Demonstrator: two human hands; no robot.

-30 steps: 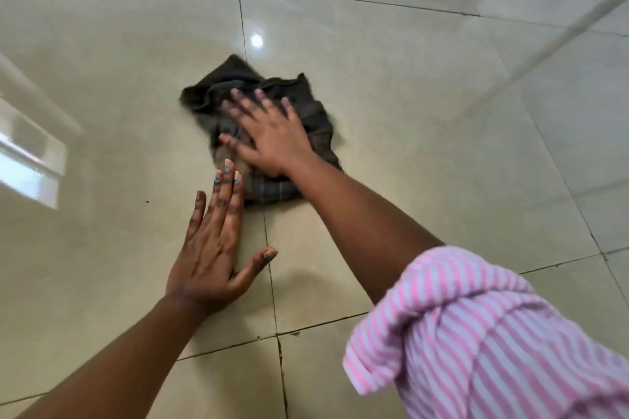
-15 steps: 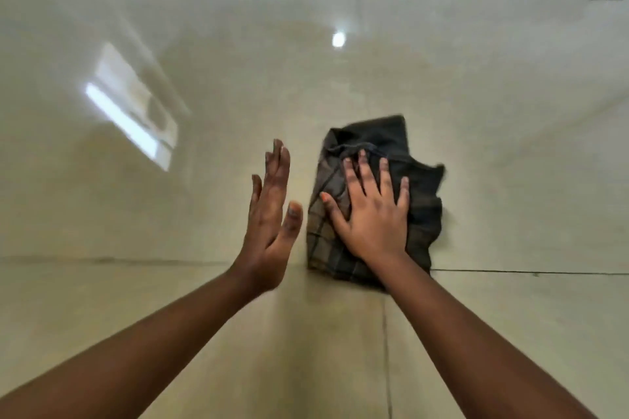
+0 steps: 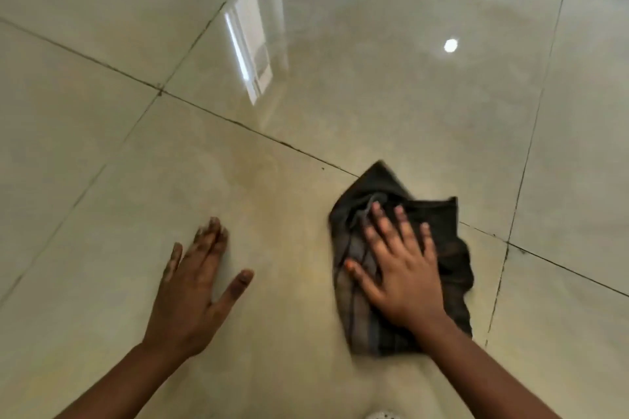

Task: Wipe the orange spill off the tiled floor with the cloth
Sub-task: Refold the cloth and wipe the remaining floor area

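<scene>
A dark crumpled cloth lies on the glossy beige tiled floor at the centre right. My right hand presses flat on it with fingers spread. My left hand rests flat on the bare tile to the left of the cloth, fingers straight, thumb out. A faint yellowish-orange smear tints the tile above and between the hands. The picture is blurred by motion.
Dark grout lines cross the floor diagonally. A window reflection and a lamp glare spot shine on the tiles. A small pale object shows at the bottom edge.
The view has swung and the hands have drawn apart. The right hand still presses the cloth and has slid it on the tile. The left hand now lies flat on the floor.
</scene>
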